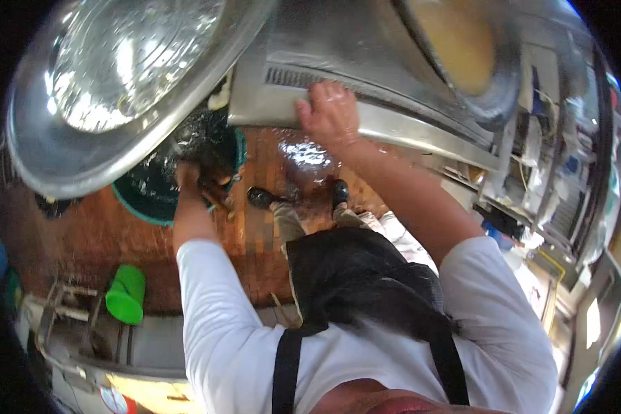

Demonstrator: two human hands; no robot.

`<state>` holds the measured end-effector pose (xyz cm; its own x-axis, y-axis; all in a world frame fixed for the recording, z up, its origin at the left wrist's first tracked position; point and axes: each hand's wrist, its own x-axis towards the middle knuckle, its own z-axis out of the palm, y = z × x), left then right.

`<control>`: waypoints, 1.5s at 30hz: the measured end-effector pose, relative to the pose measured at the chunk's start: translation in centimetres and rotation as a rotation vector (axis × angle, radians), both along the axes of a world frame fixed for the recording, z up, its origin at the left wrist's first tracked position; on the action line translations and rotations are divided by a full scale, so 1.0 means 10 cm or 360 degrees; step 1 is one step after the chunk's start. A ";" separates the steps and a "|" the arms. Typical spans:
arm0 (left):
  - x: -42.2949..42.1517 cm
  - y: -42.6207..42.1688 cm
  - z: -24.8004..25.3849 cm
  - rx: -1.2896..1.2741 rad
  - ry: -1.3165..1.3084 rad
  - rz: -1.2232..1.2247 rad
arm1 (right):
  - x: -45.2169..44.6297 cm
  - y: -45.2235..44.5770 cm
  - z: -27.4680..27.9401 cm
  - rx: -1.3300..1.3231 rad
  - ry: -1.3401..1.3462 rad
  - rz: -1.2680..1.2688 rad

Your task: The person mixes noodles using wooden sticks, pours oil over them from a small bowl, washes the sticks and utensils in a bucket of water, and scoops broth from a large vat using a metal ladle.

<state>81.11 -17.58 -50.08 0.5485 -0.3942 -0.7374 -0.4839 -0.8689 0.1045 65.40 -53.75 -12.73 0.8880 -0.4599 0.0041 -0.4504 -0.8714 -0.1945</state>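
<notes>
One half-spread right hand [331, 116] likely braces me on the counter [407, 127]; my left hand [188, 174], grip unclear, is at the left tub [134, 200].

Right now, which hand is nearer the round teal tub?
Left. The left hand is over or in the tub; the right hand at the grey metal counter, farther away.

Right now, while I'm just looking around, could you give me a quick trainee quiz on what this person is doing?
1. Multiple choice: which hand is on the edge of the metal counter? a) left b) right c) neither
2. True or false: the bright green bucket is on that counter.
3. Short answer: where does the left hand reach?

Key:
1. b, the right hand.
2. False; the bright green bucket is at the picture's left, apart from the counter.
3. Down into the dark green tub.
</notes>
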 end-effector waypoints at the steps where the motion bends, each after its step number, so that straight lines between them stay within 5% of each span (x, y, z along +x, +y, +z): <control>1: 0.05 0.07 0.08 -0.0130 0.0227 0.0439 | 0.00 0.02 0.02 0.0015 -0.0060 0.0000; 4: -0.03 0.25 0.59 -0.0605 0.0661 0.1712 | 0.00 0.05 0.09 -0.0059 -0.0121 -0.0006; 8: -0.45 0.29 1.75 -0.1329 0.0704 0.2065 | -0.01 0.08 0.09 -0.0074 -0.0135 -0.0014; 12: -0.95 0.38 2.53 -0.1488 0.0645 0.2054 | -0.03 0.07 0.16 0.0044 -0.0039 -0.0052; 19: -1.70 -0.10 4.64 -0.1521 0.0617 0.1816 | -0.14 0.06 0.32 0.0224 0.0045 -0.0057; 25: -2.24 -1.05 5.91 -0.1437 0.0459 0.1237 | -0.33 -0.22 0.37 0.0651 -0.0497 -0.0026; 27: -2.47 -1.59 6.39 -0.1265 0.0434 0.1172 | -0.61 -0.54 0.71 0.0501 -0.0699 0.0032; 29: -2.62 -1.96 6.46 -0.1377 0.0354 0.0910 | -0.92 -0.98 0.97 0.0313 -0.0881 0.0112; 30: -2.69 -2.17 6.50 -0.1366 0.0255 0.0783 | -1.10 -1.14 1.01 -0.0099 -0.1118 0.0059; 32: -2.91 -2.70 6.72 -0.1226 0.0134 0.0610 | -1.36 -1.56 1.12 -0.0074 -0.0332 0.0035; 34: -2.99 -3.10 6.58 -0.1273 -0.0231 0.0127 | -1.68 -1.76 1.21 0.0055 -0.0137 -0.0061; 36: -3.19 -3.57 6.62 -0.1171 -0.0508 -0.0167 | -2.00 -1.91 1.29 0.0269 -0.0540 -0.0240; 40: -3.51 -4.36 6.46 -0.1102 -0.0622 -0.0391 | -2.59 -2.28 1.35 -0.0061 -0.0955 -0.0465; 43: -3.93 -4.86 6.51 -0.1075 -0.0655 -0.0412 | -2.97 -2.86 1.12 0.0097 0.0145 -0.0329; 45: -4.10 -5.17 6.48 -0.1213 -0.0664 -0.0423 | -3.37 -3.31 0.76 0.0136 0.0218 -0.0378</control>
